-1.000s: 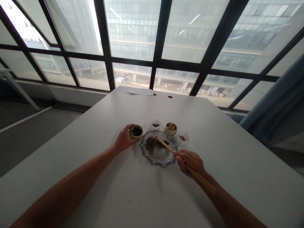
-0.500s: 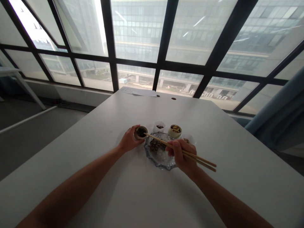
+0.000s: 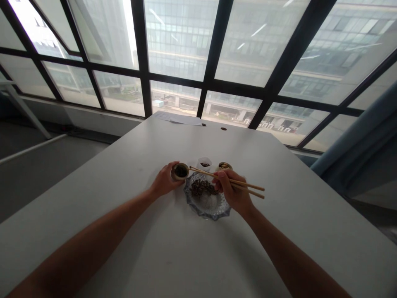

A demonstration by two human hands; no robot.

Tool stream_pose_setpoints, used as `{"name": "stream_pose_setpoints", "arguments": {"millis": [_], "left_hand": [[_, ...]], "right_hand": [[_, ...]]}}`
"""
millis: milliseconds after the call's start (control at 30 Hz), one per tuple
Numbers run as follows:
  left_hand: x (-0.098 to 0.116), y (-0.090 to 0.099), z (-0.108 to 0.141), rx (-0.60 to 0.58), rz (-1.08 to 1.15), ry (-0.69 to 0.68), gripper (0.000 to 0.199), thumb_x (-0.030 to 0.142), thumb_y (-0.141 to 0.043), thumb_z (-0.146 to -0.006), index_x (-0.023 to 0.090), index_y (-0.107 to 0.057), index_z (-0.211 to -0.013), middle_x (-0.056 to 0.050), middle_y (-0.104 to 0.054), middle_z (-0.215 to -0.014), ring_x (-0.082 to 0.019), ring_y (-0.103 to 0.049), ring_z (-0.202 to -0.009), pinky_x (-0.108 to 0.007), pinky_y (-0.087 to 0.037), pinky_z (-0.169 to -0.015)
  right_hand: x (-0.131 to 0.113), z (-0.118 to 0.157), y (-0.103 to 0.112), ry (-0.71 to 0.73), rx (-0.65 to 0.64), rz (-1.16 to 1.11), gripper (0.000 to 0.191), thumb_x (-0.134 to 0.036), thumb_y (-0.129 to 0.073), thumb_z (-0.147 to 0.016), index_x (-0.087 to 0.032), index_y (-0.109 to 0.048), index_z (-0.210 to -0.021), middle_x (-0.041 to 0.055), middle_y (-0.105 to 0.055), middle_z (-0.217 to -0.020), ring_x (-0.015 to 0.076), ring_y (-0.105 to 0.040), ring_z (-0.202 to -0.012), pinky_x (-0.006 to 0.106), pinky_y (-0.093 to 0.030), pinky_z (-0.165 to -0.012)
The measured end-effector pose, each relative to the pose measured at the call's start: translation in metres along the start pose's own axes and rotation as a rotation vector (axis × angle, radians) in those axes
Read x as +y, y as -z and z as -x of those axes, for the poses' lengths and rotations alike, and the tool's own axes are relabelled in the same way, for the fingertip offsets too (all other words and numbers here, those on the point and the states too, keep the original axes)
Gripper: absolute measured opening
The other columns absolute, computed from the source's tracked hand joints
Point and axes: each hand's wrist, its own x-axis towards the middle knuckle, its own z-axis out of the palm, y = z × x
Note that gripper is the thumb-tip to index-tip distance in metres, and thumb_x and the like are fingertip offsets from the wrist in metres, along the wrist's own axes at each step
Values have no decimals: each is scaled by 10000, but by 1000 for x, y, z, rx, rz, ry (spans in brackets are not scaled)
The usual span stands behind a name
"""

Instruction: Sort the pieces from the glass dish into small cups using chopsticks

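Both curled | left hand (image 3: pixel 163 181) around cup (image 3: pixel 174 174) | right hand (image 3: pixel 234 192) clamped on chopsticks (image 3: pixel 202 171)

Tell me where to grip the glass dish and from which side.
Probably by the scalloped near rim, coming from the person's side: that edge of the glass dish lies uncovered, while the left hand with the small cup and the right hand with the chopsticks crowd its far side. Keep it level, since dark pieces lie inside.

The tabletop (image 3: pixel 182 256) is plain white, the 2 chopsticks (image 3: pixel 252 186) near centre tan, the glass plate (image 3: pixel 211 215) clear with ridged patterning, the curtain (image 3: pixel 356 153) at far right blue.
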Motion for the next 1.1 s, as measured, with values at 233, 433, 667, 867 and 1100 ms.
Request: {"name": "stream_pose_setpoints", "arguments": {"millis": [233,433,667,867,1100], "left_hand": [[2,1,1,-6,25,48,689,386,-796,-696,208,-506,-1296,-107,-677,-1221,-265,-659,-1105,-454,-529,-983],[4,2,0,-15,73,76,659,391,-786,-712,204,-508,-1280,-102,-690,-1190,-248,-674,-1073,-430,-544,-964],[1,1,0,-20,68,104,678,407,-790,-701,202,-511,-1285,-109,-679,-1210,-257,-667,-1083,-426,-549,-948],[-1,0,-1,-33,71,135,702,445,-779,-698,190,-504,-1292,-124,-674,-1214,-273,-664,-1101,-427,-542,-949],[-1,0,-1,-22,76,144,705,459,-778,-693,198,-507,-1290,-121,-683,-1189,-275,-672,-1080,-422,-544,-933]], "right_hand": [[-6,-6,-20,311,-154,186,374,-490,-504,-1011,-210,-670,-829,22,-675,-705,161,-622,-620,264,-489,-617],[-10,-3,-18,307,-133,226,350,-444,-478,-1024,-216,-661,-832,31,-675,-740,171,-624,-662,272,-489,-648],[-25,5,0,114,-4,151,511,-552,-452,-1010,-193,-657,-709,47,-664,-629,162,-615,-535,252,-486,-509],[-21,23,19,-48,-141,41,564,-610,-462,-988,-176,-670,-694,33,-619,-509,136,-535,-389,218,-407,-363],[-4,22,47,-32,-6,232,585,-651,-504,-952,-179,-642,-635,51,-627,-533,153,-572,-435,232,-453,-401]]}}
